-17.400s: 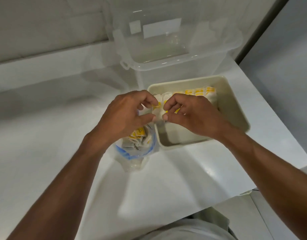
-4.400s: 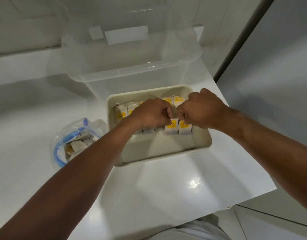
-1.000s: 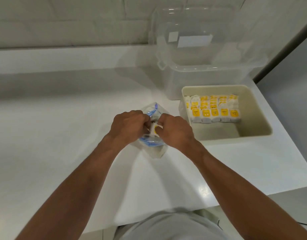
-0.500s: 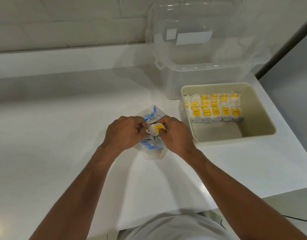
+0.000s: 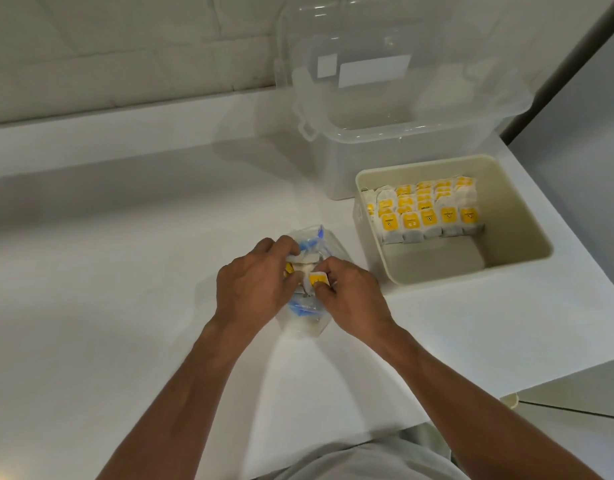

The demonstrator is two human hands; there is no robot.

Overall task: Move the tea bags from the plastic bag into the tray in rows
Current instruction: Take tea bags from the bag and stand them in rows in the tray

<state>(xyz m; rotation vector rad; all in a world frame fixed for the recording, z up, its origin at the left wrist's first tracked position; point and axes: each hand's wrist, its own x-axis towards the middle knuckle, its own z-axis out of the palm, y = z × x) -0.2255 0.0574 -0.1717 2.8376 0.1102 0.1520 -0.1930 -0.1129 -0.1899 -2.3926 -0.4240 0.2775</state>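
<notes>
A clear plastic bag point(image 5: 328, 242) with a blue zip edge lies on the white counter, mostly under my hands. My left hand point(image 5: 253, 282) and my right hand point(image 5: 347, 292) meet above its mouth, both pinching white tea bags with yellow tags point(image 5: 314, 279). The cream tray point(image 5: 520, 216) stands to the right. Rows of tea bags point(image 5: 428, 211) with yellow tags stand upright in the tray's far half; its near half is bare.
A large clear storage box point(image 5: 402, 98) with its lid up stands behind the tray against the tiled wall. The white counter point(image 5: 108, 271) stretches left. Its front edge drops off near my body and at the right.
Over 17 seconds the tray gained more rows and my hands went back to the bag. In the last second they lifted tea bags out of its mouth.
</notes>
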